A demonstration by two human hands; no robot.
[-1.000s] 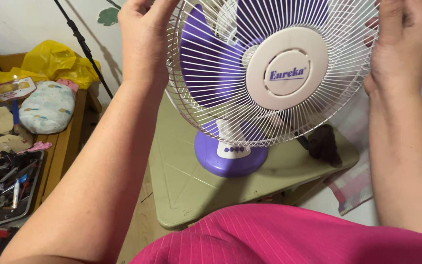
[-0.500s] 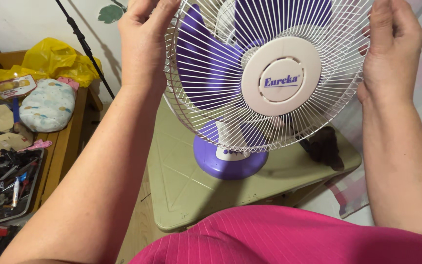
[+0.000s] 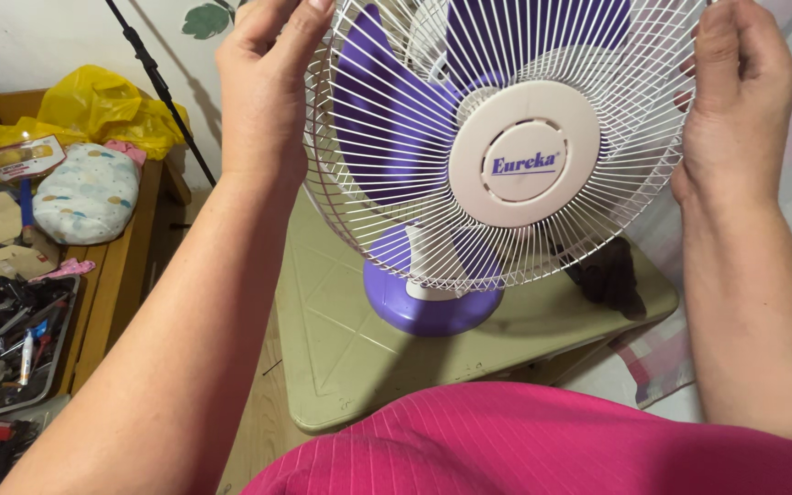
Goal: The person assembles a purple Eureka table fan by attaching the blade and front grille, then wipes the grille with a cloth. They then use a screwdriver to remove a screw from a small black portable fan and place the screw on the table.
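Item: table fan [image 3: 497,174], white wire grille, purple blades, round purple base [image 3: 428,307], standing on a pale green stool [image 3: 341,339] in front of me.

My left hand [image 3: 263,101]: fingers curled onto the grille's left rim, gripping it.

My right hand [image 3: 735,101]: fingers closed round the right rim, thumb along the wire edge.

Margins: base sits mid-stool, bare top on its left and toward me. A dark object [image 3: 607,270] lies behind the grille, near the stool's right edge.

Left side: wooden bench [image 3: 116,266] with yellow bag [image 3: 107,105], patterned pouch [image 3: 84,192], tray of tools [image 3: 6,339]; a strip of floor separates bench and stool.
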